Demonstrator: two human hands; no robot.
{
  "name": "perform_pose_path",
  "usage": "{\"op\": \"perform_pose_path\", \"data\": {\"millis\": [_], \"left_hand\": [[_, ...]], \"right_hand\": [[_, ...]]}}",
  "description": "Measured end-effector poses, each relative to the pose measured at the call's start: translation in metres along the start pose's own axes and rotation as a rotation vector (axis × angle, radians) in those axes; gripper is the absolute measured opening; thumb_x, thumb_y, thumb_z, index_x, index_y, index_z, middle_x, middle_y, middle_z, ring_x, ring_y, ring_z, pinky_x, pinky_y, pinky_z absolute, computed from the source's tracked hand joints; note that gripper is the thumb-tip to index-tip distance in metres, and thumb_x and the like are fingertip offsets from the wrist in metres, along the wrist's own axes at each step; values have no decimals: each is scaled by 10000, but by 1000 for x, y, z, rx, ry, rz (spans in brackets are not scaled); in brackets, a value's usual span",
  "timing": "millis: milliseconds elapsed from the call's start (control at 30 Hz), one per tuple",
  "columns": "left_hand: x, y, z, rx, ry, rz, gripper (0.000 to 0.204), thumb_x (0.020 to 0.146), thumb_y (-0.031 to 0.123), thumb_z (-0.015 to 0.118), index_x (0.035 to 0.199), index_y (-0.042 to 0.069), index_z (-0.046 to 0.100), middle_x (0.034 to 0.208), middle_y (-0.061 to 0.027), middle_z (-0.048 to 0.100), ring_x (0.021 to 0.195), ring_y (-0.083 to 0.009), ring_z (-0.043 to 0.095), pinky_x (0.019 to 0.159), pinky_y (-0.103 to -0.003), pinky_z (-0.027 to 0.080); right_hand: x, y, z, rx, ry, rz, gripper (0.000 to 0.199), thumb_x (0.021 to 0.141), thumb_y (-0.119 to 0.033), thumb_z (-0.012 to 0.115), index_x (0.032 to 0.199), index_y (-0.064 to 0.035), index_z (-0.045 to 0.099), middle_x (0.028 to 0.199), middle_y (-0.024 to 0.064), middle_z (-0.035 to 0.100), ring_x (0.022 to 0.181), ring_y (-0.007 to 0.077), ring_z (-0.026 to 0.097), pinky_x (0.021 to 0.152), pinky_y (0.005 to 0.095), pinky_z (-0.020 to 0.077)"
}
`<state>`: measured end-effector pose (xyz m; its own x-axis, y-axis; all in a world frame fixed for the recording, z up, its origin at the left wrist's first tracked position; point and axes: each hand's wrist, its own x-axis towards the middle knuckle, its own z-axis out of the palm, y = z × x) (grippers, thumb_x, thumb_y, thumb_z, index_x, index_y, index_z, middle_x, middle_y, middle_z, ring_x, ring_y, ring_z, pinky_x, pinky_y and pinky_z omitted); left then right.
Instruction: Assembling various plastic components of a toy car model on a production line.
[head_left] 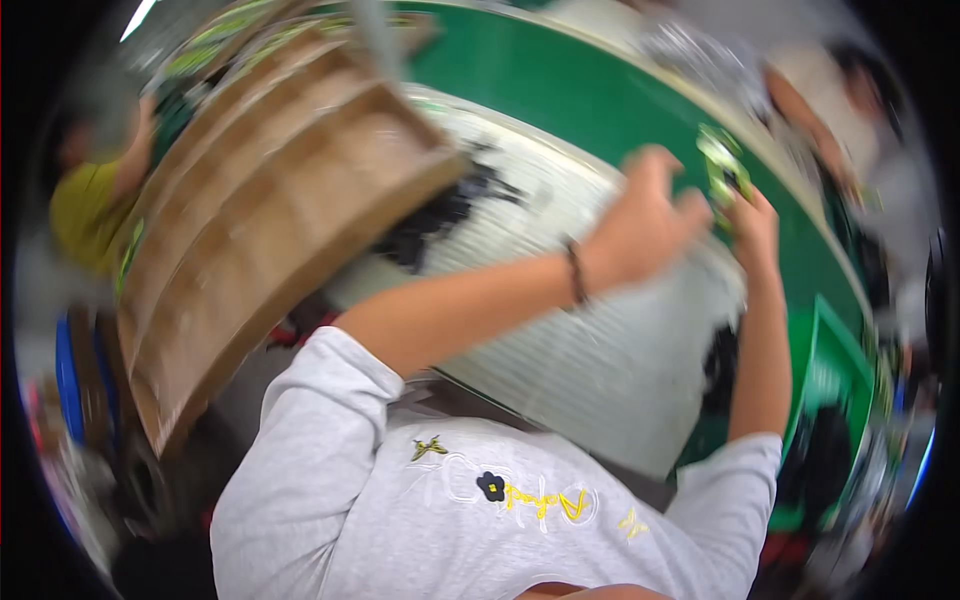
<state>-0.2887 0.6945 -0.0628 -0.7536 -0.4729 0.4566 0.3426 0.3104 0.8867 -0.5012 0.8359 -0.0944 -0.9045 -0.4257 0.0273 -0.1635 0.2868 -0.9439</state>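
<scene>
My right hand point(755, 235) grips a small bright-green and whitish item point(720, 165), which looks like a packaged piece, above the green surface. Motion blur hides its exact kind. Close to its left is my left hand point(642, 222), with a dark band at the wrist. The left fingers are apart and bent, and nothing shows between them. Below both hands lies a pale, ribbed white sheet point(560, 340) on the green table point(500, 60). Dark pieces point(440, 220) are heaped along its left side, and more dark pieces point(722, 365) lie by my right forearm.
At the left stands a large brown divided tray point(290, 190), its corner reaching over the sheet. A green bin point(835, 365) with dark contents sits at the right. One person point(95, 205) in yellow is at the far left, another point(835, 115) across the table at the right.
</scene>
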Motion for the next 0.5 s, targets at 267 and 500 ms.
{"op": "perform_pose_path", "data": {"millis": [267, 500], "left_hand": [[-104, 128, -247, 446, 26, -353, 267, 851, 233, 573, 999, 12, 602, 949, -119, 630, 914, -190, 586, 829, -322, 447], [-164, 118, -586, 1482, 941, -476, 314, 823, 302, 543, 918, 19, 642, 831, -163, 653, 758, -275, 630, 689, -369, 479]], "right_hand": [[231, 177, -216, -117, 645, 203, 324, 768, -221, 580, 955, 39, 632, 862, 156, 639, 739, 282, 608, 663, 412, 503], [150, 59, -127, -1235, 386, 80, 544, 810, -267, 582, 1217, 73, 461, 1174, 269, 530, 1059, 402, 522, 891, 444, 439]]}}
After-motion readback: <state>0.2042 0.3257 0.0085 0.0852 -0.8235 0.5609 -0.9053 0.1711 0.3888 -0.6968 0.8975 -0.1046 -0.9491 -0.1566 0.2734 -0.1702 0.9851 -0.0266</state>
